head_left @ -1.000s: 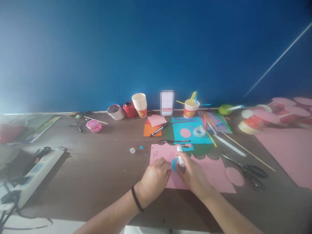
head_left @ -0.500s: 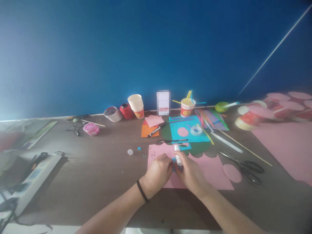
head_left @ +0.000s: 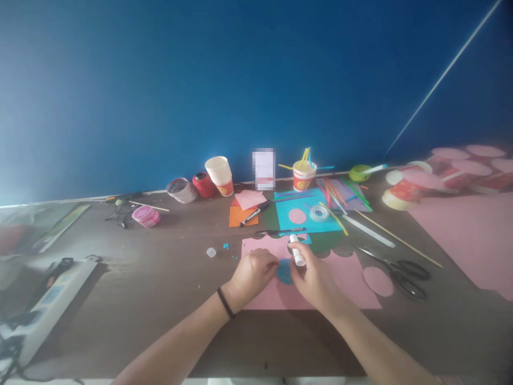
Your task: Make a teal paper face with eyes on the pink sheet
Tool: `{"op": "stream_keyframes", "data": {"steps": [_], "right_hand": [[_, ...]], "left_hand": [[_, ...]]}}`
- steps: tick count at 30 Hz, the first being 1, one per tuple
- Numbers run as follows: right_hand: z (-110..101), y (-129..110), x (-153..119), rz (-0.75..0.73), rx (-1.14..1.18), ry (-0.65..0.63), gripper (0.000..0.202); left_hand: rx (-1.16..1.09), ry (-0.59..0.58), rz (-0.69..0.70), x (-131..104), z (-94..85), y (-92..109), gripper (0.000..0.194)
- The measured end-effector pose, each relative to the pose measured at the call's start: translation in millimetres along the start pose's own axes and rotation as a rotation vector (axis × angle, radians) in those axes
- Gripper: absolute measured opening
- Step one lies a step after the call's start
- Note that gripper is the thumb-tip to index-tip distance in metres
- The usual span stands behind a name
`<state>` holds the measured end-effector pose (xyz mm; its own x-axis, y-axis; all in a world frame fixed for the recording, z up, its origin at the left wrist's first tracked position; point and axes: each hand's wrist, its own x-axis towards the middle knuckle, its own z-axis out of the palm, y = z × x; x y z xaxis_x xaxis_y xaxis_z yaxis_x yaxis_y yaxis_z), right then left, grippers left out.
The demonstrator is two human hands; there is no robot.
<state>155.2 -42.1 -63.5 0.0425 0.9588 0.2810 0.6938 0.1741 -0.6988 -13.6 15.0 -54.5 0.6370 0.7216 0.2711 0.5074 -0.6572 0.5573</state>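
Left hand point(head_left: 254, 272): in close here, thumb and fingers pinched together on the left edge of the blue disc point(head_left: 285, 272), black band point(head_left: 226, 303) round the wrist.
Right hand point(head_left: 318, 282): double duty on this side, gripping a slanting white tube point(head_left: 297, 251) with the thumb at the disc's right edge.
Blue disc: right between the two hands, over the pink sheet point(head_left: 348, 278); whether it touches the paper, I cannot tell.
Pink sheet: flat on the desk point(head_left: 168, 278) below both hands, scallops cut along its far edge.
Loose pink disc point(head_left: 378, 282): over the sheet's right edge, near the scissors point(head_left: 401, 270).
Scissors: out right, blades pointing left.
Black pen point(head_left: 280, 231): lying crosswise just beyond the pink sheet.
Blue sheet point(head_left: 312, 227): farther back, carrying a tape roll point(head_left: 319, 213) and a second pink disc point(head_left: 297, 216).
Back row: stacked cups point(head_left: 224, 187) beside a red spool point(head_left: 204, 185), then a strip-filled cup point(head_left: 303, 182).
Far left: a power strip point(head_left: 60, 299), cables attached.
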Motion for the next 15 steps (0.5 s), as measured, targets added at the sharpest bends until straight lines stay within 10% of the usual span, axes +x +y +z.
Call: {"op": "stream_keyframes", "data": {"steps": [6, 15], "right_hand": [[-2.3, 10.9, 4.0, 0.063, 0.021, 0.013, 0.034], [-4.9, 10.2, 5.3, 0.058, 0.016, 0.013, 0.035]], "left_hand": [[-0.03, -0.071, 0.255, 1.2, -4.9, -13.6, 0.016], [0.014, -0.102, 0.257, 1.0, 1.5, -17.9, 0.021]]}}
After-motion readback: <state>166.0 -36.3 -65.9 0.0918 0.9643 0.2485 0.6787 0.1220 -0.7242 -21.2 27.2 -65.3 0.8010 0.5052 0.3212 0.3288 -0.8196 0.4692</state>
